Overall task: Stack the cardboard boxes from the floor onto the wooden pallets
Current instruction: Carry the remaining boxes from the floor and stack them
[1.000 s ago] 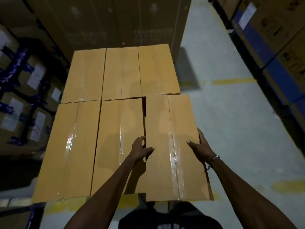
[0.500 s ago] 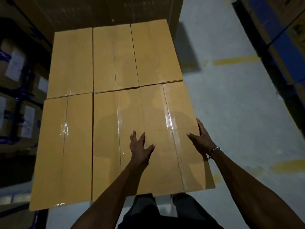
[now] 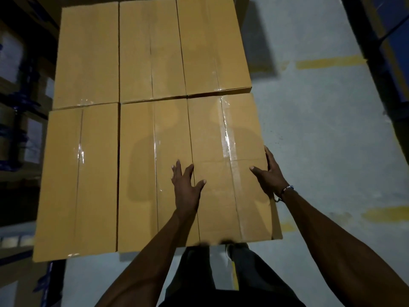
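Note:
Several taped brown cardboard boxes form a flat top layer in two rows. The near right box (image 3: 223,138) lies flush against the near middle box (image 3: 141,165). My left hand (image 3: 186,189) lies flat with spread fingers across the seam between these two boxes. My right hand (image 3: 269,173) presses the near right box's right edge, thumb on top and fingers straight along the side. The far row (image 3: 150,49) and the near left box (image 3: 77,180) sit untouched. No pallet shows beneath the stack.
Grey concrete floor (image 3: 321,134) with worn yellow line marks (image 3: 327,62) runs to the right. Dark shelving with labelled boxes (image 3: 20,120) stands at the left, and a blue rack (image 3: 385,47) at the far right. My legs show below the stack.
The near right box slid forward and left, closing the gap with its neighbours. My left hand came out of the gap and flattened on top. The camera moved closer.

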A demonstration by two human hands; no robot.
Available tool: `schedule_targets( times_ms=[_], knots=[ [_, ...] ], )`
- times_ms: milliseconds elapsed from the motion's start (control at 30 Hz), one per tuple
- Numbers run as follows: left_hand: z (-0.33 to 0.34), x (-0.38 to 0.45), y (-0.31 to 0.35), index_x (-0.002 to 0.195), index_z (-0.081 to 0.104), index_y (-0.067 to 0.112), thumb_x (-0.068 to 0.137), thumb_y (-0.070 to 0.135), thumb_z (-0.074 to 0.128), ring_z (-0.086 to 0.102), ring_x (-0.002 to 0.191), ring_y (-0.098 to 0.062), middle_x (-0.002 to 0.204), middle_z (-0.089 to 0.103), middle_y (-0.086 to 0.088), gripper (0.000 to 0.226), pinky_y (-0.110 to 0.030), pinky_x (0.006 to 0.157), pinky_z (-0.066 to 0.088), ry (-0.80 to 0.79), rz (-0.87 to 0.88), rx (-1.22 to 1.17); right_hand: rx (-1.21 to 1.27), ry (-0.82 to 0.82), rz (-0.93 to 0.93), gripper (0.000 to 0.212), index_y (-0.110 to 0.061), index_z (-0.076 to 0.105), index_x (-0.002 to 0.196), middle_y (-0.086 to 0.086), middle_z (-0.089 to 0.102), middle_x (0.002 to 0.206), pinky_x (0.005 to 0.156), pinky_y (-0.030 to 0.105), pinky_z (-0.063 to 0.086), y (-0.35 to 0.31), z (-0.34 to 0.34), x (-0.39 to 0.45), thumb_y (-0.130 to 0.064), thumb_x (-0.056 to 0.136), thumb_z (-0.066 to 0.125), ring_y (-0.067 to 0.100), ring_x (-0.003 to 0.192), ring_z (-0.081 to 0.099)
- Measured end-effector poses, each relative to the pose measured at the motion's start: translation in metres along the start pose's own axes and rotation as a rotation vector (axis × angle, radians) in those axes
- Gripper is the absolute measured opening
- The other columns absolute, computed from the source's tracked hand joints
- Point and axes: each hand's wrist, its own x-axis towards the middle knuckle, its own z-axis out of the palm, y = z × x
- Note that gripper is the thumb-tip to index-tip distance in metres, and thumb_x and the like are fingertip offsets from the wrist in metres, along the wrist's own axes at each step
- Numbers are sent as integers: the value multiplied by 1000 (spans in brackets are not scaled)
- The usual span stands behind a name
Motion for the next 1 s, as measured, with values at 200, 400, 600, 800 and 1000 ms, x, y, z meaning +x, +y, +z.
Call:
schedule_targets(
  times_ms=[200,400,600,800,1000],
  knots=[
    [-3,-8,-2,153,47,21,95,41,71,4,159,-31,172,12,-9,66,-56,126,7,-32,74,112,-24,102,21,80,-25,31,160,1,50,155,107,36,43,5,8,-11,-25,94,76,23,136,49],
    [-9,-48,-16,156,43,28,94,53,63,6,159,-32,173,12,-6,70,-61,123,10,-143,110,222,-70,71,22,70,-17,42,154,7,57,146,98,32,43,19,3,-41,-21,93,77,21,123,55],
    [-12,-105,-34,157,41,33,85,67,56,5,159,-33,173,8,-4,82,-63,123,17,-242,108,308,-101,2,60,70,-22,47,151,4,59,146,104,41,46,57,-7,-81,-32,90,79,29,130,55],
    [-16,-142,-48,157,40,37,79,68,63,1,159,-30,173,6,0,87,-62,123,20,-289,106,283,-64,-29,58,68,-24,48,151,2,58,147,107,47,47,87,-10,-116,-31,90,78,29,133,53],
    [-24,-157,-47,160,36,32,71,49,89,-1,159,-33,173,3,-3,105,-59,122,21,-359,151,339,4,-34,67,59,-23,53,148,-1,61,141,103,40,50,105,-12,-148,-26,94,76,20,127,57]
  ],
)
